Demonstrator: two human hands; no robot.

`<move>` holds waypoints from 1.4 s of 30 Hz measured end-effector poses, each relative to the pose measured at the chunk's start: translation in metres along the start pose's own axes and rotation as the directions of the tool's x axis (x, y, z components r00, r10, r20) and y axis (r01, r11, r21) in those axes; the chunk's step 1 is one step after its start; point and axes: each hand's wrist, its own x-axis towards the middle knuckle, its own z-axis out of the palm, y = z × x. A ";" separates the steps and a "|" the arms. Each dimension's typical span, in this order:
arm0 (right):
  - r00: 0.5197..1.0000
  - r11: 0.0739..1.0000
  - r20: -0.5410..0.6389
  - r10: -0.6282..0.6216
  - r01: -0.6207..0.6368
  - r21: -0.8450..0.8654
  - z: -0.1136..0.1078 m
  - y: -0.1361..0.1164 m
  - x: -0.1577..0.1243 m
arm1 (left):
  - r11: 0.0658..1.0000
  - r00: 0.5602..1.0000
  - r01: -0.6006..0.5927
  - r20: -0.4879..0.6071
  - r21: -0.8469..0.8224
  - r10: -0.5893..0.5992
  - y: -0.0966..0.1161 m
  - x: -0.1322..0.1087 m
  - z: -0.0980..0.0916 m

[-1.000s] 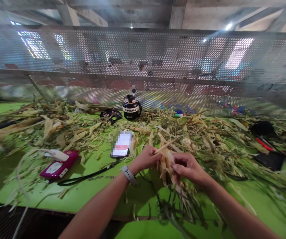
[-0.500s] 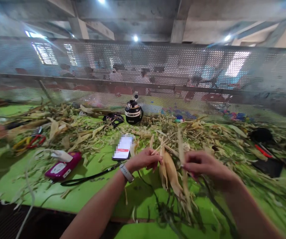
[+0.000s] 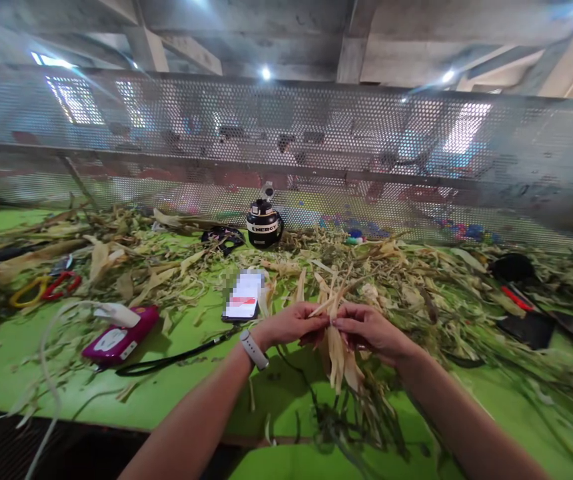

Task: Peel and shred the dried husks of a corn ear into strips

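My left hand [image 3: 300,321], with a grey watch on its wrist, pinches a bunch of dried corn husks [image 3: 336,357] that hangs down over the green table. Against the same bunch, my right hand [image 3: 366,327] is closed with thumb and fingers on a husk strip at the top. The two hands almost touch each other. Pale strips fan upward above the fingers, while broader tan husks hang below them. Thin dark green strands [image 3: 336,427] lie beneath the bunch near the table's front edge.
A phone [image 3: 244,295] lies left of my hands, near a purple power bank [image 3: 120,335] with a white cable. Scissors [image 3: 46,288] with yellow and red handles rest farther left. A black jug [image 3: 263,223] stands before the perforated screen [image 3: 306,127]. Husk scraps [image 3: 416,287] cover the table's back.
My right hand has moved left to meet my left hand, bringing its husk strip onto the bunch. The view has shifted slightly. At the far left, another person's hand has moved partly out of view.
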 end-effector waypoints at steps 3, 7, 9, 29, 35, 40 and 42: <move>0.999 0.999 -0.029 0.017 -0.016 0.052 0.003 0.002 0.001 | 1.000 1.000 -0.001 -0.014 0.012 0.001 0.001 0.000 0.001; 0.996 0.995 -0.083 0.025 -0.016 0.103 0.008 0.006 0.003 | 1.000 1.000 0.000 -0.030 -0.010 0.000 -0.001 0.001 0.002; 0.995 0.993 -0.100 0.023 -0.011 0.118 0.010 0.007 0.003 | 1.000 1.000 0.000 -0.030 -0.031 -0.001 -0.002 0.002 0.001; 0.990 0.993 -0.137 -0.016 0.032 0.112 0.013 0.007 0.004 | 0.999 0.991 0.010 -0.130 -0.053 -0.017 -0.005 0.001 -0.001; 0.993 0.994 -0.092 -0.068 0.059 -0.092 0.011 0.007 0.006 | 0.999 0.926 -0.018 -0.377 -0.034 0.004 -0.003 0.005 0.001; 0.989 0.984 -0.096 -0.114 0.099 -0.151 0.012 0.012 0.009 | 0.999 0.869 -0.050 -0.493 -0.016 0.036 -0.004 0.009 0.008; 0.988 0.978 -0.088 -0.129 0.113 -0.174 0.013 0.015 0.010 | 0.996 0.841 -0.054 -0.535 0.074 0.085 -0.006 0.011 0.010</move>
